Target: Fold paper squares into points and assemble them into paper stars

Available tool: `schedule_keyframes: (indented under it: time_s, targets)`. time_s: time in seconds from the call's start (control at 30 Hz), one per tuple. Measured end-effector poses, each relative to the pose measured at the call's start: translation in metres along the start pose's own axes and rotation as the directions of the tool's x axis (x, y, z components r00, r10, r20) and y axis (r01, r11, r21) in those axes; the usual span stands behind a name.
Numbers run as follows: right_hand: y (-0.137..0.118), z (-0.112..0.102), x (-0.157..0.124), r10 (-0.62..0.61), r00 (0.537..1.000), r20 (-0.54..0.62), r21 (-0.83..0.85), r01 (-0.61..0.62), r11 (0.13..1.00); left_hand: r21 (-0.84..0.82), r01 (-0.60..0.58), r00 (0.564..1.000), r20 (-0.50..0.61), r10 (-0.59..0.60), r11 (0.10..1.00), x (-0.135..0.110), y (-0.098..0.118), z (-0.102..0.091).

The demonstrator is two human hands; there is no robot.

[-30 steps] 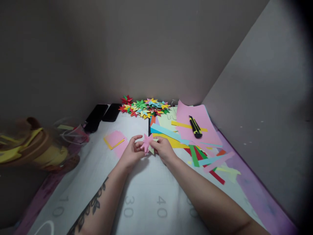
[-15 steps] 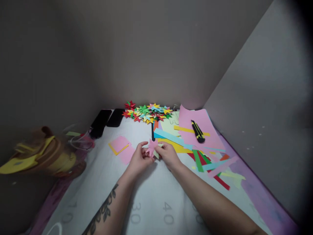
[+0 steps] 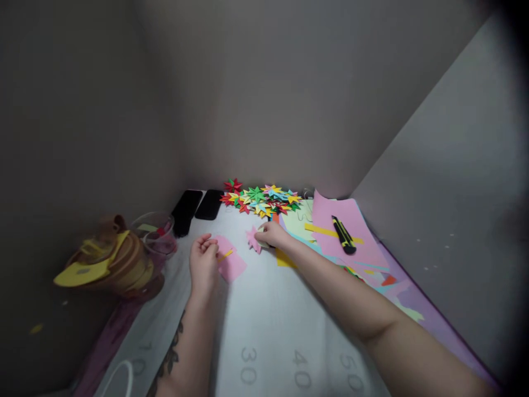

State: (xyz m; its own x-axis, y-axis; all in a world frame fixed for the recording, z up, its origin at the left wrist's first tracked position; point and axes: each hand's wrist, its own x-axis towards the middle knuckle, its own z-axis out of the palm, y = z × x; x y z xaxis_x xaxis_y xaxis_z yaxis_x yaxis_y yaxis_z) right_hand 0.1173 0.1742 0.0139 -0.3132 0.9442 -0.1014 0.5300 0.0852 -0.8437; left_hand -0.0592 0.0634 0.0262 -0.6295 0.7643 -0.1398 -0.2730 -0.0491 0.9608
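Hands over a white work mat printed with grey numbers: the right hand pinches a pink folded-paper star by one edge, low over the middle of the mat. The left hand lies apart from it with its fingers curled into a loose fist; whether anything is inside it cannot be told. Its knuckles touch a pink paper offcut crossed by a thin yellow paper strip.

Only bare mat lies between the held star and a heap of multicoloured paper stars against the back wall. The right forearm crosses a spread of loose coloured paper sheets and hides part of it, with a yellow corner showing just under the wrist. On the topmost large pink sheet rests a yellow-and-black utility knife, lying across a long yellow strip. At far left stand a clear plastic cup and, touching it, a brown and yellow rounded object too blurred to identify.

By count: one star in hand, well over a dozen in the heap, one knife, one cup, two black smartphones side by side face down, and three numbers readable on the mat, 30, 40 and 50.
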Motion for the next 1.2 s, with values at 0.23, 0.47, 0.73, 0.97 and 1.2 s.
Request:
schedule_keyframes:
  time_s: [0.23, 0.47, 0.73, 0.97, 1.2]
  targets:
    - [0.005, 0.014, 0.024, -0.063, 0.996, -0.070, -0.332, 0.036, 0.943, -0.058, 0.019, 1.000, 0.019, -0.018, 0.998, -0.002, 0.001, 0.001]
    - [0.008, 0.017, 0.009, -0.265, 0.964, -0.031, -0.461, 0.221, 0.860, -0.056, 0.031, 0.999, -0.005, -0.031, 0.998, 0.001, 0.000, -0.001]
    - [0.014, 0.020, 0.012, -0.329, 0.930, 0.166, -0.409, 0.368, 0.835, 0.264, -0.099, 0.992, 0.099, 0.075, 0.959, 0.015, -0.015, -0.010]
    - [0.020, 0.021, 0.004, -0.349, 0.923, 0.160, -0.385, 0.384, 0.839, 0.711, -0.622, 0.783, 0.548, 0.296, 0.328, 0.011, -0.016, -0.016]
    - [0.009, 0.026, -0.033, -0.414, 0.906, 0.091, -0.409, 0.413, 0.814, 0.687, -0.685, 0.728, 0.660, 0.187, 0.241, 0.009, -0.007, -0.019]
